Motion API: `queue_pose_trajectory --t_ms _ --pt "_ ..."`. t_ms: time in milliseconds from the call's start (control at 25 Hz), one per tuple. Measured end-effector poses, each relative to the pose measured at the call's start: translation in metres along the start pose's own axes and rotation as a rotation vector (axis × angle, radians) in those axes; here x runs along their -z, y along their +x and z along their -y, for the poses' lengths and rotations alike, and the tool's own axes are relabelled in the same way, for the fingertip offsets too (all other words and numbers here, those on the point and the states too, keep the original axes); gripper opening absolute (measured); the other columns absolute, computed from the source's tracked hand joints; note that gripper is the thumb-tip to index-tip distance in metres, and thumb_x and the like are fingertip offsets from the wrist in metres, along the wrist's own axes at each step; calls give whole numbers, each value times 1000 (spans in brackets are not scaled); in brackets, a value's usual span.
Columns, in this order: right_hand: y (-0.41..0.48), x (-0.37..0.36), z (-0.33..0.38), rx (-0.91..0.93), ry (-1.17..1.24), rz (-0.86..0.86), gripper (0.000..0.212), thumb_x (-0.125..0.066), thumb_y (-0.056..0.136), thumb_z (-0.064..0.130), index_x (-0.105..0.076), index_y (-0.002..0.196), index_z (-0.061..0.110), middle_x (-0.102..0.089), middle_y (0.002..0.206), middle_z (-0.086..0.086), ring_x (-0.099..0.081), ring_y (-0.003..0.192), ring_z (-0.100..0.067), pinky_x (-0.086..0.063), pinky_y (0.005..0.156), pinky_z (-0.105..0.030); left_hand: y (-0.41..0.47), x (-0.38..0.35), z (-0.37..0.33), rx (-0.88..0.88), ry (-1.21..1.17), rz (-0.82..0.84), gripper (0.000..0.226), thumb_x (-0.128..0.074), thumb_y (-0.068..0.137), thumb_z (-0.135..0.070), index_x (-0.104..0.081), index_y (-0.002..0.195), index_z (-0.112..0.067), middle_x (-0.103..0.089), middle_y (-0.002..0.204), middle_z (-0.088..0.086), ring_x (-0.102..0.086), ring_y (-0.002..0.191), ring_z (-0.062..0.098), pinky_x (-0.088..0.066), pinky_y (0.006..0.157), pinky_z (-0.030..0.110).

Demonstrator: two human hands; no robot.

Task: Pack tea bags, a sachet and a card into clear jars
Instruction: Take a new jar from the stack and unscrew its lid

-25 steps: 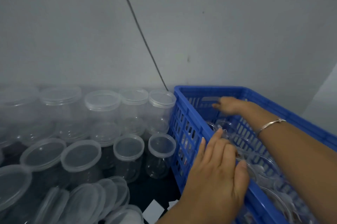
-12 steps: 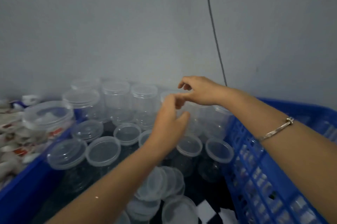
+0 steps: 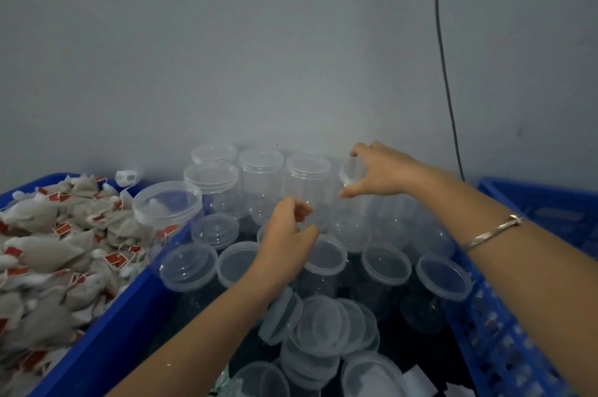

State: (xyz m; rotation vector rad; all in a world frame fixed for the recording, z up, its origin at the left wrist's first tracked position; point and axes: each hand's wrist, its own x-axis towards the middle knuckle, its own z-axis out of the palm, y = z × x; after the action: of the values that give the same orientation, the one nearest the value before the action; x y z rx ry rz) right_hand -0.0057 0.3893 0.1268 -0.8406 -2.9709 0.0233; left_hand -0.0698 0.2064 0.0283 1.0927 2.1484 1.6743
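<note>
Several clear lidded jars [image 3: 262,176] stand stacked against the wall, with a lower row of jars [image 3: 385,264] in front. My right hand [image 3: 378,170] reaches over the stack and grips the top of one clear jar [image 3: 348,171] between fingers and thumb. My left hand [image 3: 288,235] hovers lower and to the left, fingers curled toward the jars; the clear plastic hides whether it holds anything. Tea bags [image 3: 48,251] with red tags fill a blue bin [image 3: 139,293] on the left. White cards [image 3: 417,380] lie at the bottom edge.
A blue slatted crate [image 3: 504,332] stands at the right under my right forearm. Loose clear lids [image 3: 323,325] are piled in front. One jar [image 3: 166,205] sits on the tea bags. A black cable [image 3: 446,89] hangs down the grey wall.
My view swung left from the blue crate to the jar stack and tea bag bin. Both hands left the crate; the right now reaches further over the stacked jars, the left has dropped lower.
</note>
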Motion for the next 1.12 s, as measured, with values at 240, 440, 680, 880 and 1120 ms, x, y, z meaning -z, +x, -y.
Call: queue_pose_trajectory --t_ms 240,440,680,880,1120 --pt "-111 28 38 103 14 67 101 -54 56 93 -44 136 33 -52 116 10 -56 102 -14 -51 88 -37 -71 6 -19 -16 -139 238 102 -77 64 -60 -24 144 -25 -31 143 -10 -33 131 5 -34 99 20" --pt "-205 -14 84 211 81 217 75 -35 64 96 -51 116 45 -57 109 19 -55 94 0 -48 80 -29 -168 10 2 -132 -377 374 95 -85 60 -46 -28 136 -37 -46 133 -22 -48 125 -2 -46 97 19" --pt "-276 -92 150 348 -98 266 64 -25 80 85 -42 118 36 -47 104 9 -48 81 -6 -39 68 -30 -256 33 69 -67 -380 306 91 -90 60 -35 -36 133 -37 -55 131 -10 -56 121 10 -50 96 34" --pt "-309 -125 189 414 -191 79 73 -5 77 86 -38 104 27 -38 86 6 -42 65 -13 -31 60 -35 -291 45 105 -153 -343 233 83 -87 66 -25 -39 134 -30 -59 127 -3 -59 118 19 -54 91 38" --pt "-324 -127 210 255 -303 42 65 -22 82 81 -34 74 18 -41 62 5 -35 52 -12 -16 50 -33 -313 44 116 -207 -239 176 89 -83 61 -39 -37 137 -35 -61 122 -15 -63 107 3 -54 79 19"
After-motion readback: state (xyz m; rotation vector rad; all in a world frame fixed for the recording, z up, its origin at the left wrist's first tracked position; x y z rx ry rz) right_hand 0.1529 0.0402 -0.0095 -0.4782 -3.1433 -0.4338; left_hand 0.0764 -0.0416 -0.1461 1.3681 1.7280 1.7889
